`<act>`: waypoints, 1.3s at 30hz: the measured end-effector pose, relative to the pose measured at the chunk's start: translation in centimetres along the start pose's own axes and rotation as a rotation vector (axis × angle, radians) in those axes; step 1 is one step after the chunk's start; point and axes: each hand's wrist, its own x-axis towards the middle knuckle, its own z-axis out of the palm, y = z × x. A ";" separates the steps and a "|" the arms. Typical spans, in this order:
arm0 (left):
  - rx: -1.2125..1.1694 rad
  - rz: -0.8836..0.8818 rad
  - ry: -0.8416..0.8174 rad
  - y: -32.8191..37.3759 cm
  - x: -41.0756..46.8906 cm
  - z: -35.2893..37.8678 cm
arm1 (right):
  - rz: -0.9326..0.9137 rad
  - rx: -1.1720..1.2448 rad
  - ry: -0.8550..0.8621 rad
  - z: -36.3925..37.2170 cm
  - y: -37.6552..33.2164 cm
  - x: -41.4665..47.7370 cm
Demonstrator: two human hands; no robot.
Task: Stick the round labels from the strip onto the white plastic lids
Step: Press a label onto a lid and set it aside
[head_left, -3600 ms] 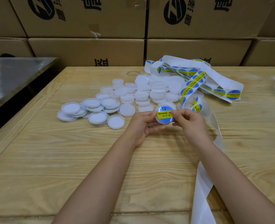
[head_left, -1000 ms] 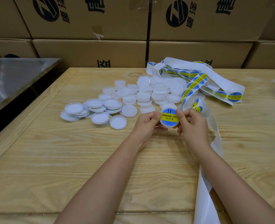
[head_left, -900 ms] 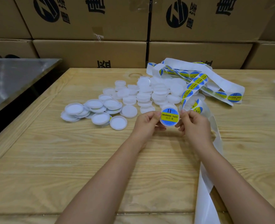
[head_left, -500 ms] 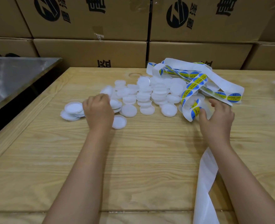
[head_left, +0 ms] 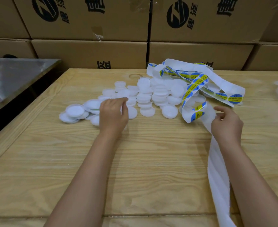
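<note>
Both forearms bare and slender; left hand (head_left: 113,113) and right hand (head_left: 227,126) bare too.

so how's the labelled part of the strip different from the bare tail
The labelled part carries blue-and-yellow round labels and lies looped over the white lids; the bare tail is plain white and runs off the near edge of the table. Both are one strip.
</note>
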 end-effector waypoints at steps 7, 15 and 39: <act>-0.461 -0.280 -0.359 4.6 -2.1 2.5 | 0.278 0.407 -0.231 0.1 -0.5 -0.4; -0.910 -0.514 -0.587 7.4 -3.1 3.6 | 0.630 0.775 -0.704 1.8 -2.2 -2.0; -0.964 -0.643 -0.395 7.3 -2.8 4.1 | 0.142 0.616 -0.680 1.7 -3.0 -3.8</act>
